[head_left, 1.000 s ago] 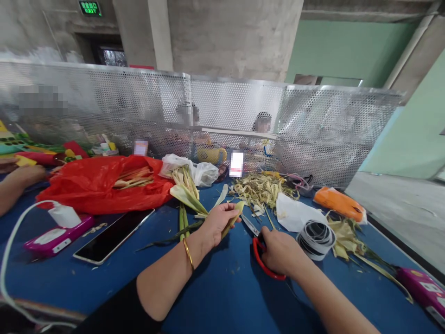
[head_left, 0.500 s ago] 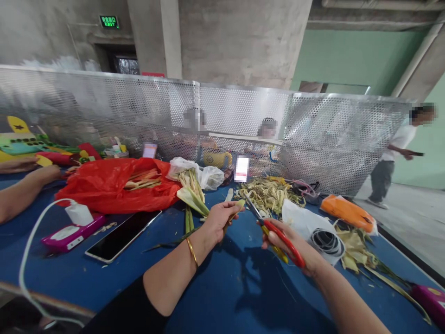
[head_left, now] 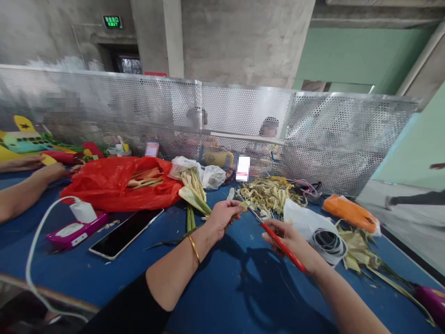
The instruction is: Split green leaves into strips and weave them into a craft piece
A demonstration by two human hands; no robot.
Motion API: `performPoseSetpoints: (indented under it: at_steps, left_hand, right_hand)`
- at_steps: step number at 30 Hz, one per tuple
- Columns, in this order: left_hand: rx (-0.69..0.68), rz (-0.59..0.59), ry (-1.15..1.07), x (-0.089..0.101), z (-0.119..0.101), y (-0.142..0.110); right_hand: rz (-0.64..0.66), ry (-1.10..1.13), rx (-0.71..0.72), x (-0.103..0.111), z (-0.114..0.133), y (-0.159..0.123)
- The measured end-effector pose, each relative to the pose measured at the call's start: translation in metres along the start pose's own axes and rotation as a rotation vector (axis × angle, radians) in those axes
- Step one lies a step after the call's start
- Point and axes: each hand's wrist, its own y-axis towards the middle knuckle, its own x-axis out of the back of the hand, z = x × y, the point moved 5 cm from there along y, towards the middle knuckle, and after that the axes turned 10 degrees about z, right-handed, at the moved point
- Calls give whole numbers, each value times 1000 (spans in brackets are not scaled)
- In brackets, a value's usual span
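Between the fingertips of my left hand (head_left: 222, 217) is a small pale yellow-green piece of husk (head_left: 244, 205), most of it hidden by the fingers. My right hand (head_left: 283, 235) is closed round red-handled scissors (head_left: 283, 246). Their blades point up and left and meet the tip of the husk. Just beyond the hands lies a heap of dry, cut husk strips (head_left: 269, 195). Left of my left hand, a bundle of longer pale husks with green stalks (head_left: 194, 197) rests on the blue table (head_left: 212, 287).
Left stand a red plastic bag (head_left: 104, 181) of husk strips, a black phone (head_left: 127, 233) and a magenta power strip (head_left: 74, 232). A co-worker's hands (head_left: 48, 171) are at far left. Right lie white rolled material (head_left: 327, 243) and an orange packet (head_left: 351, 213). A perforated metal screen (head_left: 239, 111) stands behind.
The scissor blades have closed in on the husk in my left hand, and their handles have come together. The walking person at right has mostly left the view.
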Motion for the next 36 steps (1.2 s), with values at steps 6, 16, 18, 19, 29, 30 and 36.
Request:
performPoseSetpoints:
  at_steps: [6,16,18,19,29,30,36]
  left_hand:
    - [12,0,35,1,3,2]
    - [76,-24,-8,0,3,-2]
    - [113,-8,-51,-3,4,-4]
    - [130,2,-73,-4,4,-5]
    - [135,113,-155,-12,10,-10]
    - [129,117,-154,-14,11,-11]
    - [107,124,-136,-27,14,-20]
  right_hand:
    - [4,-72,-18,1,-2,2]
    - [-104,-159,4,2,1,2]
    - [-189,-297,-6,7,0,3]
    - [-233,-401,-33,9,-1,3]
    - [-115,-1167,-227,-20,2,-1]
    - [-104,-1193,-214,-23,3,-3]
    - [-204,-1027,-115,-12,8,-3]
